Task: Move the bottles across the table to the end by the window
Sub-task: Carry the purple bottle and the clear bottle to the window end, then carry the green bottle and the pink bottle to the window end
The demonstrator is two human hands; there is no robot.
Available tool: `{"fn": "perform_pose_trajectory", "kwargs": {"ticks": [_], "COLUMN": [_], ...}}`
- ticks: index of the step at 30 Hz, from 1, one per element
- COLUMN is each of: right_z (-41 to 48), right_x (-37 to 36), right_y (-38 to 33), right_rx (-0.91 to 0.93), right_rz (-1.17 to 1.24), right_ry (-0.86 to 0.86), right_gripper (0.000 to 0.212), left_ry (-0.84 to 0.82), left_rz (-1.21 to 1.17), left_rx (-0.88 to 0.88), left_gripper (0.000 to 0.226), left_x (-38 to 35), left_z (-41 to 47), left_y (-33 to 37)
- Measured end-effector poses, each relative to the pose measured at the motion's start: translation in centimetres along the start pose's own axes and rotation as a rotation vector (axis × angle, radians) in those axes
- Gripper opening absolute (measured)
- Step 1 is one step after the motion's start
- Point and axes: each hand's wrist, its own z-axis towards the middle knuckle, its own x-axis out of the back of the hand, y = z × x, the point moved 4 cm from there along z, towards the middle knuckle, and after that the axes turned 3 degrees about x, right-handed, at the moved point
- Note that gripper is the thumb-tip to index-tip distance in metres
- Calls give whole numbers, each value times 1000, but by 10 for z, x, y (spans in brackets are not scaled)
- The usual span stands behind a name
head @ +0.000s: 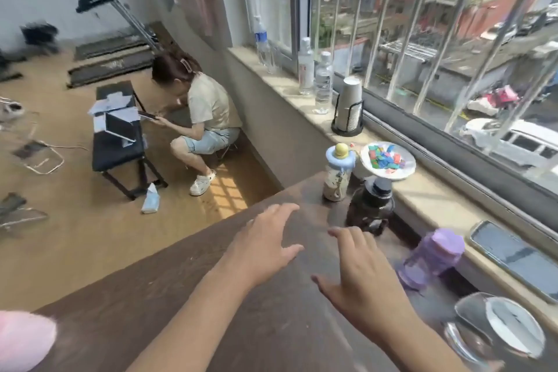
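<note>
Head view shows me both of my hands over the dark wooden counter (pixel 145 296), neither one gripping anything. My left hand (pixel 265 248) hovers with fingers spread wide, palm down, above the middle of the counter. My right hand (pixel 362 284) is beside it, also splayed open, nearer the window-side edge. Three bottles stand along that window-side edge. The cream bottle with the blue ring and yellow cap (pixel 337 172) stands upright at the far corner. Just beside it, nearer to me, is the dark bottle (pixel 370 208), upright, its lid under the rim of a plate of coloured pieces (pixel 388 158) that rests on the window sill (pixel 437 202). The purple bottle (pixel 430 258) sits further along the same edge toward me, blurred and looking tilted, close to my right fingertips but apart from them. A glass vessel (pixel 498 332) is at the near right. On the sill beyond stand clear water bottles (pixel 323 81) and a stack of cups (pixel 348 106).
</note>
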Motion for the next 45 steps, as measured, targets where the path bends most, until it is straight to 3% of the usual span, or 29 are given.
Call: {"fn": "perform_pose_trajectory", "kwargs": {"ticks": [12,18,23,26,29,35,45], "right_z": [94,96,97,98,101,103,98], "right_x": [-157,-220,-266,-294,-315,-331,-302], "right_y": [-315,-456,-538,-559,-562,-555,-500], "right_rx": [555,707,739,734,709,698,619], "right_rz": [130,333,352,273,238,330,425], "right_ry": [-274,-360,-482,-519,-489,-393,-260], "right_gripper": [65,85,106,113,101,72,59], "left_ry": [360,512,517,436,378,456,533], "left_rz": [62,80,105,59,41,32,50], "left_rx": [651,825,970,1053,1073,1072,1041], "left_gripper": [48,41,57,76,90,57,50], "left_x": [150,184,200,197,187,168,167], "left_z": [-248,-363,-402,-396,-383,-368,-352], "left_y": [-298,-389,-461,-496,-522,-553,-536]}}
